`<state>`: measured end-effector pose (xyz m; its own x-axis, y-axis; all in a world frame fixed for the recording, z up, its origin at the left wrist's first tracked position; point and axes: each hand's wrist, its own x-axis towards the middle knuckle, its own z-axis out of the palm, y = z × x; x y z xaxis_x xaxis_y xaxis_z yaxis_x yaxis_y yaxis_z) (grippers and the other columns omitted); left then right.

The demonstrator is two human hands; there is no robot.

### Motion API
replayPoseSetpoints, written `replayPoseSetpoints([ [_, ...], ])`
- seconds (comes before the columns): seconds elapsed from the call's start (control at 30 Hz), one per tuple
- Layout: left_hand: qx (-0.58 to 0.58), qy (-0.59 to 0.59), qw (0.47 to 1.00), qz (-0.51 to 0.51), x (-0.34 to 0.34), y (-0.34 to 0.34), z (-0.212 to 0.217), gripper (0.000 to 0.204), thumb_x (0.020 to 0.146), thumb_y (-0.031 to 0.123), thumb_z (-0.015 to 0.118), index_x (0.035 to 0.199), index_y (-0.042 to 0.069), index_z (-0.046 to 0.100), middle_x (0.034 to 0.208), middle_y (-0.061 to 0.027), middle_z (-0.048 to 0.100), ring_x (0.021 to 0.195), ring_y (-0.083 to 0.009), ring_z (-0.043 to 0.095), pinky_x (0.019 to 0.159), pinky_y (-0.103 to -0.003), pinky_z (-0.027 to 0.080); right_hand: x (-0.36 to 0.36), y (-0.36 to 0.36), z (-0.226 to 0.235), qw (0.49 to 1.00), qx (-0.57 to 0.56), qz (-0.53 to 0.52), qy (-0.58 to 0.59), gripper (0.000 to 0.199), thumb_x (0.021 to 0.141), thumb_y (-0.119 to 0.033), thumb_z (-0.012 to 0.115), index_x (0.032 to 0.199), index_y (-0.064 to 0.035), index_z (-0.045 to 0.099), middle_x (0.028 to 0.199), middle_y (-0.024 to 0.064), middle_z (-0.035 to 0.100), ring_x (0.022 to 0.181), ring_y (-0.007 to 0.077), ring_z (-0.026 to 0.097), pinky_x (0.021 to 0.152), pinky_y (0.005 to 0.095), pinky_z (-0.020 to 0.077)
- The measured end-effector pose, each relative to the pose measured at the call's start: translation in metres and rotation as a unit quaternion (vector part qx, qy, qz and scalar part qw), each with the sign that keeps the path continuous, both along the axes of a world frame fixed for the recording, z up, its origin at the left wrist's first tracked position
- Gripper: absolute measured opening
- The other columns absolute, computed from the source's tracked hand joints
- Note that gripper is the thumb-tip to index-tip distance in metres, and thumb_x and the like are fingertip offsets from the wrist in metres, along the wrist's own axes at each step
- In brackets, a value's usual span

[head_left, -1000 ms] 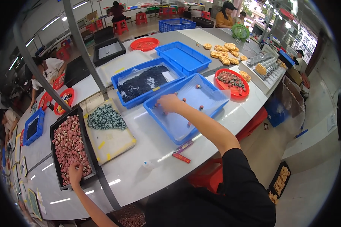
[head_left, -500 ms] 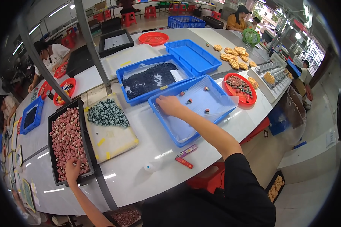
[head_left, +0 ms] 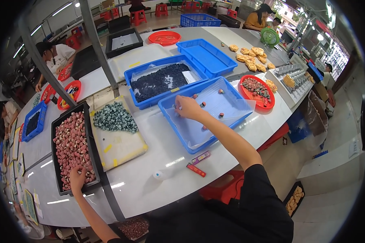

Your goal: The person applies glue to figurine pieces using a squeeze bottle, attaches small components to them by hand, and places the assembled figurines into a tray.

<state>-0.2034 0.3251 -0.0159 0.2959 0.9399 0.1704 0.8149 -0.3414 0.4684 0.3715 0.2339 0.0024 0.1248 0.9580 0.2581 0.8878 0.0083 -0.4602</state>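
My left hand [head_left: 77, 178] rests at the near end of a black tray [head_left: 100, 178] heaped with small pink-and-cream pieces [head_left: 72, 137]. Its fingers are curled together, and what they hold, if anything, is too small to make out. Over the left part of a blue tray [head_left: 182, 142] lined with clear plastic sheet, my right hand [head_left: 190, 108] has its fingers pinched downward. Something small and pale may be at those fingertips, but I cannot name it. Several small red-and-dark figures [head_left: 221, 115] lie spread across the sheet, to the right of that hand.
Between the trays lies a board [head_left: 123, 152] with grey-green pieces [head_left: 114, 117]. Behind stand a blue tray of black bits [head_left: 160, 83] and another blue tray [head_left: 207, 56]. A red plate of pieces [head_left: 257, 91] sits right. Two small packets [head_left: 196, 170] and a white bottle [head_left: 158, 175] lie near.
My right hand has shifted right and slightly nearer within the blue tray, its fingers now pinched lower. My left hand stays at the black tray with hardly any movement.
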Motion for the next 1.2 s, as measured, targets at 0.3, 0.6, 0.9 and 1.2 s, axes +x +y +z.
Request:
replayPoseSetpoints([
  [0.3, -0.026, -0.026, 0.999, 0.005, 0.009, -0.005, 0.01, 0.019, 0.079, 0.017, 0.062, 0.081, -0.001, 0.064, 0.074, -0.0132, 0.065, 0.067, -0.0253, 0.06, 0.064, -0.035, 0.045, 0.011, 0.001, 0.005, 0.989, -0.095, 0.066, -0.089, 0.026, 0.072, -0.014, 0.06, 0.097, -0.0103, 0.066, 0.089, 0.0125, 0.064, 0.083, 0.0305, 0.062, 0.075, 0.0384, 0.0488],
  [0.6, -0.025, -0.025, 0.999, 0.007, 0.0, 0.001, 0.0, 0.019, 0.079, 0.017, 0.062, 0.08, -0.002, 0.064, 0.073, -0.0134, 0.064, 0.07, -0.0259, 0.06, 0.066, -0.036, 0.045, -0.004, 0.024, 0.007, 0.979, -0.101, 0.077, -0.158, 0.026, 0.072, -0.011, 0.057, 0.094, -0.0145, 0.069, 0.086, 0.0125, 0.067, 0.083, 0.0319, 0.064, 0.073, 0.0422, 0.0506],
  [0.9, -0.03, -0.031, 0.999, 0.0, 0.002, 0.0, 0.003, 0.02, 0.079, 0.017, 0.062, 0.08, -0.002, 0.063, 0.074, -0.0133, 0.064, 0.069, -0.0252, 0.059, 0.065, -0.035, 0.044, -0.013, 0.026, 0.004, 0.981, -0.082, 0.062, -0.166, 0.013, 0.074, -0.015, 0.059, 0.086, -0.0093, 0.06, 0.081, 0.0132, 0.064, 0.078, 0.0333, 0.063, 0.066, 0.0444, 0.0492],
  [1.2, 0.019, -0.021, 1.0, 0.003, -0.004, 0.002, -0.005, 0.021, 0.08, 0.019, 0.062, 0.081, -0.002, 0.063, 0.075, -0.0133, 0.064, 0.07, -0.0254, 0.058, 0.067, -0.036, 0.043, -0.014, 0.025, -0.014, 0.985, 0.009, 0.032, -0.171, 0.016, 0.078, -0.014, 0.056, 0.091, -0.0055, 0.052, 0.083, 0.0131, 0.061, 0.071, 0.0339, 0.062, 0.063, 0.0442, 0.0492],
])
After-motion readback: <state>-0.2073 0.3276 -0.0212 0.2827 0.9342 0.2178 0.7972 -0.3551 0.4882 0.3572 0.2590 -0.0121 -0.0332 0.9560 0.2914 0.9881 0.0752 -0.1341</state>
